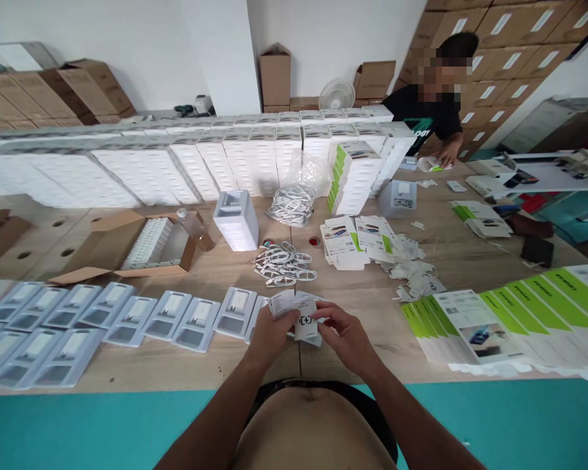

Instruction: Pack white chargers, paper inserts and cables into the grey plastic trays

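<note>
My left hand (270, 334) is closed round several small white printed leaflets (282, 301), fanned out above its fingers. One white card (304, 326) with a black battery-like icon faces up between my hands, under my left thumb. The fingers of my right hand (343, 334) pinch this card's right edge. Just beyond my hands lies a loose pile of white cables (284, 264). Pale plastic trays (196, 324) stand in rows to the left, each with a white piece in it; the tray nearest my hands is partly hidden behind them.
A carton (122, 248) of white pieces and a bottle (196, 228) stand at left. Flat printed boxes (345, 241), scattered leaflets (416, 277) and green-white boxes (490, 326) lie at right. Stacked white boxes (255, 156) line the back. A co-worker (421, 117) handles a box at far right.
</note>
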{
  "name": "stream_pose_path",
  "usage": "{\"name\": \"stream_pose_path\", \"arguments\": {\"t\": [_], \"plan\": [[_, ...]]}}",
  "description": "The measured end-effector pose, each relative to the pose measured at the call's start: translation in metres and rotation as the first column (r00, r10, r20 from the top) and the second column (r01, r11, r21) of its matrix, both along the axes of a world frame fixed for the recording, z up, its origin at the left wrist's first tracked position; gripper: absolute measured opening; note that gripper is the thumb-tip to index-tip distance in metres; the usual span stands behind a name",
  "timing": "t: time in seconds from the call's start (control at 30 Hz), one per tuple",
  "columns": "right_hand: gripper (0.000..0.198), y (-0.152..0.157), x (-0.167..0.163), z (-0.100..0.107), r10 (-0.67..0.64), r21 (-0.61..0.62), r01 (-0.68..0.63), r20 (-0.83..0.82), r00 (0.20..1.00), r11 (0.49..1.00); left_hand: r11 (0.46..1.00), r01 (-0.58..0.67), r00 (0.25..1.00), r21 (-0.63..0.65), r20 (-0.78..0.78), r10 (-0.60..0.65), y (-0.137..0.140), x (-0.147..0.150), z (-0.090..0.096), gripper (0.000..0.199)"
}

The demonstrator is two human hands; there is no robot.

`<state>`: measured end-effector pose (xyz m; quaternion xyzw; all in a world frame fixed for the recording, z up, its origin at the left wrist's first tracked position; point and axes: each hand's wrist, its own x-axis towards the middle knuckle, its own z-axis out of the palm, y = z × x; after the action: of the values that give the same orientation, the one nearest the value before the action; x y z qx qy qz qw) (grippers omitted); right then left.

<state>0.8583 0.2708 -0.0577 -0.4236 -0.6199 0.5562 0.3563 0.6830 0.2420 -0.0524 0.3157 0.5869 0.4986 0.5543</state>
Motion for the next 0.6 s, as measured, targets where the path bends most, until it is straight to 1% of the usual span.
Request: {"name": "stream_pose_path", "arguments": {"t": [0.1, 0.13, 0.2, 0.23, 0.27, 0.33, 0.37, 0.4, 0.47, 0.53, 0.6], "plan": [[0.021, 0.001, -0.001, -0.001, -0.023, -0.136, 0.014, -0.069, 0.997, 0.991, 0.999, 0.004, 0.995, 0.034, -0.099, -0.001, 0.001, 0.002, 0.000, 0.028], [0.028, 0.002, -0.002, 0.000, -0.036, -0.150, 0.024, -0.080, 0.996, 0.988, 0.999, 0.013, 0.995, 0.033, -0.097, -0.010, 0.002, 0.003, 0.000, 0.027], [0.047, 0.005, -0.002, 0.000, -0.082, -0.134, 0.072, -0.065, 0.995, 0.988, 0.999, 0.022, 0.997, 0.024, -0.075, -0.020, 0.002, 0.004, 0.002, 0.028], [0.052, 0.007, -0.002, 0.001, -0.119, -0.108, 0.114, -0.040, 0.992, 0.988, 1.000, 0.009, 0.998, 0.019, -0.056, -0.008, 0.003, 0.004, 0.002, 0.029], [0.049, 0.008, -0.002, 0.002, -0.162, -0.070, 0.161, -0.009, 0.987, 0.984, 1.000, -0.014, 1.000, 0.009, -0.025, 0.014, 0.003, 0.004, 0.002, 0.031], [0.029, 0.011, 0.000, 0.002, -0.234, 0.040, 0.233, 0.021, 0.972, 0.972, 0.998, -0.040, 0.995, -0.046, 0.084, 0.044, 0.004, 0.002, 0.002, 0.039], [0.018, 0.011, 0.001, 0.002, -0.237, 0.104, 0.235, 0.010, 0.971, 0.966, 0.995, -0.033, 0.987, -0.095, 0.156, 0.048, 0.004, 0.002, 0.002, 0.042], [0.012, 0.011, 0.001, 0.002, -0.215, 0.169, 0.213, -0.009, 0.977, 0.962, 0.990, -0.012, 0.972, -0.142, 0.229, 0.045, 0.004, 0.001, 0.002, 0.045], [0.018, 0.010, 0.002, -0.001, -0.121, 0.299, 0.122, -0.019, 0.992, 0.946, 0.981, 0.055, 0.939, -0.184, 0.343, 0.011, 0.005, 0.001, 0.002, 0.046], [0.024, 0.008, 0.001, -0.006, -0.058, 0.396, 0.033, 0.053, 0.997, 0.918, 0.985, 0.073, 0.916, -0.157, 0.401, -0.004, 0.007, 0.001, 0.002, 0.045], [0.026, 0.006, 0.001, -0.010, -0.039, 0.452, -0.030, 0.143, 0.989, 0.891, 0.992, 0.052, 0.914, -0.115, 0.407, -0.001, 0.009, 0.002, 0.001, 0.044]]}}
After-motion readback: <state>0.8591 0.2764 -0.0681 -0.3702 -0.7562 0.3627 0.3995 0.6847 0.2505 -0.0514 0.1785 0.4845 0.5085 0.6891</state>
